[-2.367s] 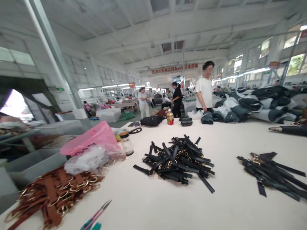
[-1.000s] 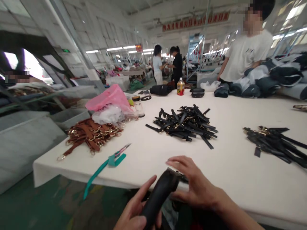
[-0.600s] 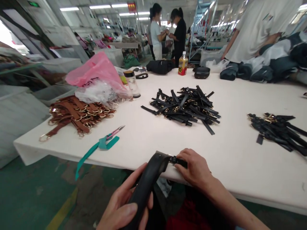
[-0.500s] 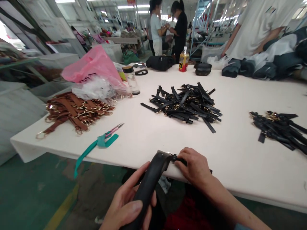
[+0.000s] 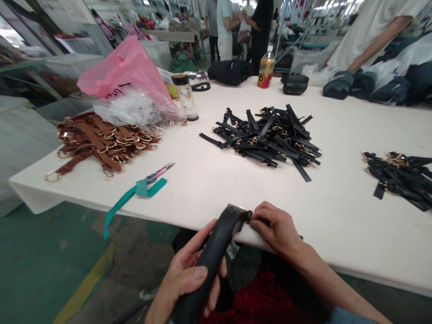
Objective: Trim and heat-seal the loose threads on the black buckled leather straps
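Observation:
My left hand [image 5: 189, 274] is wrapped round a black handheld tool [image 5: 214, 252] shaped like a hair clipper, its flat head pointing up and away over the table's front edge. My right hand [image 5: 278, 227] pinches a short black strap [image 5: 249, 216], most of it hidden under the fingers. The strap's near end is right at the tool's head; whether they touch I cannot tell. Beyond my hands lies a heap of black straps [image 5: 266, 137] with gold-coloured metal fittings. A smaller black strap pile [image 5: 401, 175] is at the right.
On the white table [image 5: 189, 193] at left lie thread snips [image 5: 160, 173] with a teal ribbon [image 5: 146, 188] and brown straps with metal rings [image 5: 101, 139]. Behind are a pink bag [image 5: 128, 67], a glass bottle [image 5: 186, 101], a drink bottle [image 5: 266, 69] and a black case [image 5: 294, 84]. People stand beyond.
My view has tipped down, so the table's contents sit higher. The strap's end in my right hand is closer to the tool's head, and its buckle is now less visible.

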